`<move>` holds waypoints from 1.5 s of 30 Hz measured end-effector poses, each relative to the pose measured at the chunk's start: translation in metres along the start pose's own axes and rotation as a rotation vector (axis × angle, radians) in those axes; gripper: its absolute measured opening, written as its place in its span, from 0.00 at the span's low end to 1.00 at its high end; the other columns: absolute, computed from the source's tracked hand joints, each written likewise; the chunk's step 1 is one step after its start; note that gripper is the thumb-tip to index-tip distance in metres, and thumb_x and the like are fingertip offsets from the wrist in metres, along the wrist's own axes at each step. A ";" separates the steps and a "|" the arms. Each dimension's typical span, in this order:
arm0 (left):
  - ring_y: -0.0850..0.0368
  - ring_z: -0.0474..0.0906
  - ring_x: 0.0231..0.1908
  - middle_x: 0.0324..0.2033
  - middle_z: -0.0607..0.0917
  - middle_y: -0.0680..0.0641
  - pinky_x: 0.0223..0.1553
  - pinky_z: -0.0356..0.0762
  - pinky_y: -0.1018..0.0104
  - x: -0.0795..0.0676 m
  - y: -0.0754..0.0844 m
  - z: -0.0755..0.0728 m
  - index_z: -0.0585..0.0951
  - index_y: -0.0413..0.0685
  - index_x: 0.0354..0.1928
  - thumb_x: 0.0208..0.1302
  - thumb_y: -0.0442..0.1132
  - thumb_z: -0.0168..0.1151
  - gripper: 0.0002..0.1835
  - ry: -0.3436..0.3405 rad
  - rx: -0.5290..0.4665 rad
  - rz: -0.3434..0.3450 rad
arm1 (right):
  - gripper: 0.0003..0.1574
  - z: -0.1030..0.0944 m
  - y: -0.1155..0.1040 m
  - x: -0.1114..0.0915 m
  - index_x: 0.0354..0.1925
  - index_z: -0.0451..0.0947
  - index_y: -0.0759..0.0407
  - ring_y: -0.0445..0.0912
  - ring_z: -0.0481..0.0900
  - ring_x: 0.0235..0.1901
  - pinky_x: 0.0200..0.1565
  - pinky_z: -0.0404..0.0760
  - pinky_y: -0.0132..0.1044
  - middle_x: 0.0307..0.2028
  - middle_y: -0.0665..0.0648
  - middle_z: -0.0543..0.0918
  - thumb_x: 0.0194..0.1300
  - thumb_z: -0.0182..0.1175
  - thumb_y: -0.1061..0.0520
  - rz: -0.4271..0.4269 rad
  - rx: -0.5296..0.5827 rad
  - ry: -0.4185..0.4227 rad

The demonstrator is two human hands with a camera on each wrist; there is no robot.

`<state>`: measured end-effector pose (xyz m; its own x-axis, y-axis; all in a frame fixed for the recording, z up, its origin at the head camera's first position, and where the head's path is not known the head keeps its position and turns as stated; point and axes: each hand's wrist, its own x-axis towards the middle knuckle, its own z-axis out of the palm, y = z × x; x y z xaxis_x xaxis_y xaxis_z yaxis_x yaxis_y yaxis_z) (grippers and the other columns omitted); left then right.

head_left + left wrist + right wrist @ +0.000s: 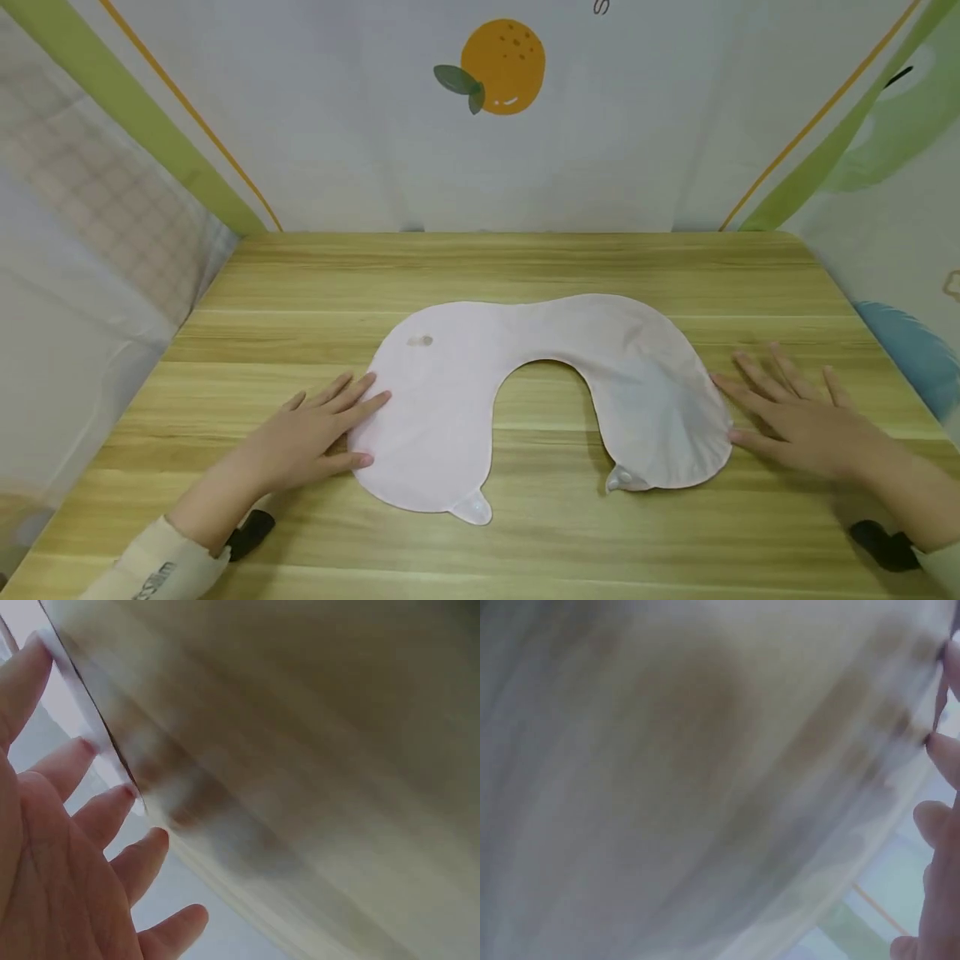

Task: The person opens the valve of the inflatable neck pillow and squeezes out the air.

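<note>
A pale pink, U-shaped neck pillow [431, 417], flat as if without air, lies on the wooden table with its opening toward the person. Its left half is smooth; the right half [660, 392] is creased. A small clear valve [422, 340] shows at the upper left, and snap tabs [472, 507] stick out at both ends. The left hand [311, 437] rests its extended fingertips and thumb on the pillow's left edge. On the opposite edge, the right hand [806, 425] touches with its index finger and thumb, the other fingers spread. Both wrist views show fingers along the pillow's rim.
The wood-grain table [540, 550] spans the view. Behind it hangs a white cloth with a printed orange [502, 67] and green borders. Patterned cloth drapes both sides. A black strap piece [251, 533] sits under the left wrist, another [885, 546] under the right.
</note>
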<state>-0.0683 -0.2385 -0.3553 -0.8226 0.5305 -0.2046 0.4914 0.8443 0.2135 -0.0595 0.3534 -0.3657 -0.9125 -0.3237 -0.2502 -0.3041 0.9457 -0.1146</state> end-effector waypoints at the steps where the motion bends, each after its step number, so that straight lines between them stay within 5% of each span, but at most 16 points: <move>1: 0.36 0.55 0.75 0.77 0.59 0.47 0.58 0.61 0.21 -0.004 -0.002 0.000 0.60 0.66 0.76 0.64 0.70 0.53 0.41 0.005 -0.003 -0.017 | 0.45 -0.001 0.002 -0.001 0.79 0.44 0.38 0.53 0.12 0.75 0.61 0.08 0.70 0.80 0.57 0.35 0.73 0.47 0.31 0.000 -0.002 0.005; 6: 0.35 0.58 0.73 0.75 0.64 0.46 0.57 0.62 0.20 -0.013 -0.009 -0.006 0.66 0.58 0.74 0.63 0.68 0.57 0.41 0.005 0.009 -0.077 | 0.45 -0.009 0.006 -0.001 0.79 0.45 0.40 0.51 0.15 0.76 0.62 0.19 0.79 0.80 0.54 0.34 0.74 0.52 0.39 -0.039 0.019 0.087; 11: 0.35 0.62 0.72 0.72 0.68 0.44 0.56 0.66 0.23 -0.009 -0.007 -0.015 0.68 0.51 0.73 0.67 0.61 0.59 0.38 0.063 0.027 -0.018 | 0.41 -0.023 -0.013 0.008 0.76 0.59 0.41 0.59 0.38 0.79 0.65 0.48 0.78 0.79 0.58 0.48 0.70 0.61 0.46 -0.106 0.236 0.175; 15: 0.35 0.64 0.70 0.72 0.69 0.42 0.58 0.69 0.27 0.001 -0.002 -0.017 0.68 0.47 0.72 0.67 0.57 0.61 0.37 0.092 0.033 0.049 | 0.42 -0.027 -0.036 0.019 0.74 0.63 0.41 0.49 0.50 0.78 0.76 0.55 0.44 0.77 0.58 0.57 0.65 0.66 0.48 -0.245 0.321 0.211; 19: 0.36 0.65 0.70 0.71 0.69 0.39 0.63 0.69 0.34 0.012 0.000 -0.014 0.68 0.40 0.71 0.66 0.53 0.64 0.38 0.089 0.022 0.093 | 0.45 -0.022 -0.049 0.031 0.74 0.64 0.44 0.33 0.46 0.77 0.65 0.42 0.09 0.76 0.57 0.62 0.62 0.69 0.48 -0.354 0.287 0.243; 24: 0.36 0.66 0.70 0.71 0.69 0.37 0.64 0.69 0.36 0.023 0.002 -0.011 0.68 0.40 0.71 0.65 0.56 0.63 0.39 0.065 -0.003 0.121 | 0.42 -0.015 -0.056 0.040 0.72 0.66 0.40 0.58 0.55 0.76 0.70 0.42 0.16 0.74 0.58 0.64 0.62 0.67 0.41 -0.373 0.293 0.170; 27: 0.37 0.66 0.70 0.71 0.68 0.38 0.64 0.69 0.37 0.025 0.003 -0.010 0.68 0.41 0.71 0.65 0.58 0.63 0.40 0.043 -0.012 0.124 | 0.41 -0.012 -0.060 0.041 0.70 0.67 0.37 0.69 0.59 0.72 0.75 0.57 0.42 0.73 0.57 0.67 0.61 0.67 0.38 -0.372 0.279 0.140; 31: 0.37 0.65 0.71 0.72 0.67 0.37 0.63 0.69 0.36 0.026 0.003 -0.010 0.67 0.42 0.72 0.63 0.60 0.64 0.42 0.018 -0.021 0.119 | 0.42 -0.012 -0.064 0.042 0.70 0.67 0.36 0.71 0.59 0.71 0.62 0.66 0.68 0.72 0.57 0.67 0.60 0.67 0.36 -0.368 0.262 0.130; 37: 0.37 0.65 0.70 0.73 0.64 0.36 0.61 0.70 0.35 0.026 0.003 -0.011 0.66 0.42 0.73 0.60 0.62 0.65 0.45 -0.001 -0.023 0.113 | 0.44 -0.014 -0.066 0.041 0.71 0.66 0.38 0.69 0.62 0.70 0.61 0.69 0.66 0.72 0.57 0.68 0.60 0.66 0.34 -0.378 0.180 0.150; 45: 0.37 0.64 0.71 0.74 0.63 0.37 0.61 0.68 0.31 0.027 0.003 -0.011 0.66 0.43 0.73 0.59 0.61 0.66 0.46 -0.018 -0.042 0.086 | 0.45 -0.019 -0.070 0.039 0.73 0.64 0.39 0.55 0.71 0.68 0.58 0.77 0.54 0.71 0.54 0.70 0.61 0.63 0.32 -0.360 0.105 0.160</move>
<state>-0.0926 -0.2224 -0.3497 -0.7725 0.6023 -0.2013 0.5470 0.7921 0.2707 -0.0795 0.2753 -0.3495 -0.7864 -0.6173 -0.0238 -0.5899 0.7619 -0.2676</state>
